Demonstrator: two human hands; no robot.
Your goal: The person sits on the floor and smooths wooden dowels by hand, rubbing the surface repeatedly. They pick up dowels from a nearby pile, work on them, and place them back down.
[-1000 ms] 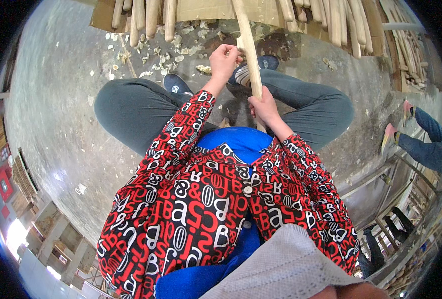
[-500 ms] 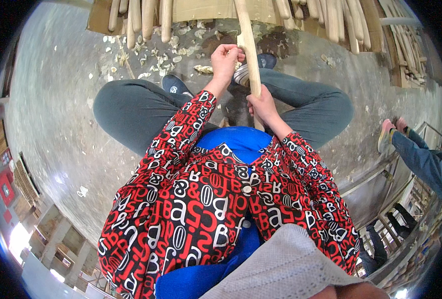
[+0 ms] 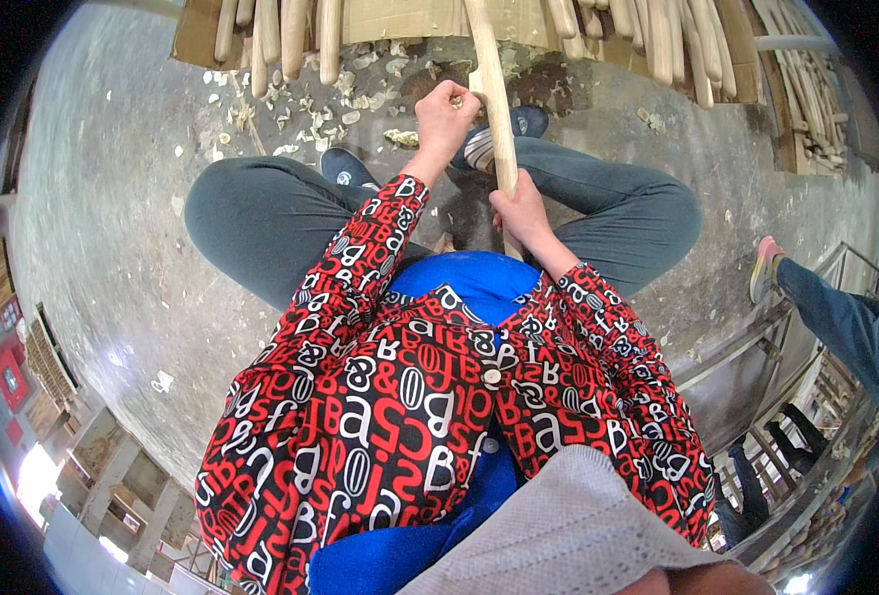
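Observation:
A long pale wooden pole (image 3: 494,109) runs from my lap up past the top edge of the head view. My right hand (image 3: 522,210) is wrapped round its near part, just beyond my blue garment. Beside the pole, to its left, my left hand (image 3: 445,121) is closed with curled fingers. Its fingertips are close to the wood, and a small pale bit shows between them, too small to name. A raised pale edge, like a lifted strip or notch, shows on the pole's left side just above that hand.
Several similar poles (image 3: 330,40) lie on cardboard (image 3: 400,22) at the far side, with more stacked at far right (image 3: 807,89). Pale curled shavings (image 3: 350,99) litter the floor near my shoes. Another person's leg (image 3: 826,317) is at the right, beside a metal frame.
My left hand has shifted slightly left and its fingers have curled inward. My right hand and the pole stay nearly in place. At right, the other person's legs have moved.

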